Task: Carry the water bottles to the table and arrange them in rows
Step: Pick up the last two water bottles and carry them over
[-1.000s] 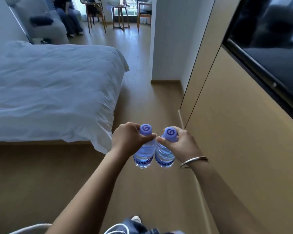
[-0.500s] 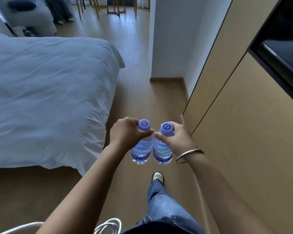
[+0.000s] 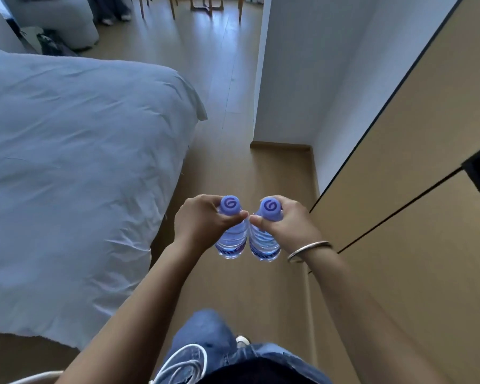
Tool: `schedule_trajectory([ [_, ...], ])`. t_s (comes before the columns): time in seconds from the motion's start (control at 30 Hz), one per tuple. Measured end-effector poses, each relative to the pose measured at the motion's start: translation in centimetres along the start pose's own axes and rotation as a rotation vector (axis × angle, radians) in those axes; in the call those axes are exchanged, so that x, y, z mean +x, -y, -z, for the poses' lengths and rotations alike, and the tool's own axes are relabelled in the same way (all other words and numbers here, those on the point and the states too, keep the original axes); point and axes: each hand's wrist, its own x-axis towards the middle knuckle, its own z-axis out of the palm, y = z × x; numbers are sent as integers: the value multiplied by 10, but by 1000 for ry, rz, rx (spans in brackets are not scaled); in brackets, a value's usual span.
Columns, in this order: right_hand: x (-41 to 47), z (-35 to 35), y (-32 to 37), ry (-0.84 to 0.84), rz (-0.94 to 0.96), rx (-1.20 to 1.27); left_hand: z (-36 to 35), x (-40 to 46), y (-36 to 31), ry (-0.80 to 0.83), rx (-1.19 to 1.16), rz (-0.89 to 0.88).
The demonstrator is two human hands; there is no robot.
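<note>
Head view, swirl-marked purple caps, labels unreadable

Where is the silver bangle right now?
In the head view, the silver bangle circles the right wrist, just behind the right hand, right of centre beside the wooden cabinet.

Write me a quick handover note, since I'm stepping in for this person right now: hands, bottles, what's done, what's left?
Left hand: grip closed round the neck of the left bottle, just under its purple cap.
Right hand: same grip on the right bottle; a bangle sits on that wrist.
Both bottles hang upright, side by side, over the wooden floor, between the bed and the cabinet wall.
Done: two bottles picked up, in transit.
Left: reach the table, set them down, line them up in rows. Only furniture legs show at the far end of the room.
</note>
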Motion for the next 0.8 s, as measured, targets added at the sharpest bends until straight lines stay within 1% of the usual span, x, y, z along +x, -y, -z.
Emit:
schedule_trajectory([
  [0.2,89,9,-2,20,-26,-13,-8,95,1,4,20,-2],
  [0.37,190,14,1,21,-38,-38,-7,200,4,33,0,-14],
  [0.6,347,19,29,-14,-47,-29,17,365,0,58,56,-39],
  [0.8,450,19,45,-54,-60,33,35,477,1,50,66,-95],
])
